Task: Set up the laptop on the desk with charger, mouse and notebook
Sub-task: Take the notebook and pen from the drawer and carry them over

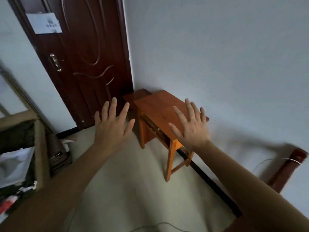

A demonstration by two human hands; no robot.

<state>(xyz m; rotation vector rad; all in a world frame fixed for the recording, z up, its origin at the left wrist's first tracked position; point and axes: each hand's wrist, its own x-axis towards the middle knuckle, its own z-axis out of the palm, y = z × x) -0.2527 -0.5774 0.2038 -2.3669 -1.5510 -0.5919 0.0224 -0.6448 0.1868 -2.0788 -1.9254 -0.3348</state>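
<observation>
A small orange-brown wooden desk [160,104] stands against the pale wall in the corner by the door, its top bare. My left hand [112,124] is stretched out in front of me with fingers spread, holding nothing, to the left of the desk. My right hand [190,126] is also spread and holds nothing, raised in front of the desk's near end. No laptop, charger, mouse or notebook is in view.
A dark brown door [87,61] stands closed at the left of the desk. A cardboard box [38,151] with clutter sits at the far left. Dark wooden furniture [287,171] shows at the right edge. A thin cable [160,225] lies on the pale floor.
</observation>
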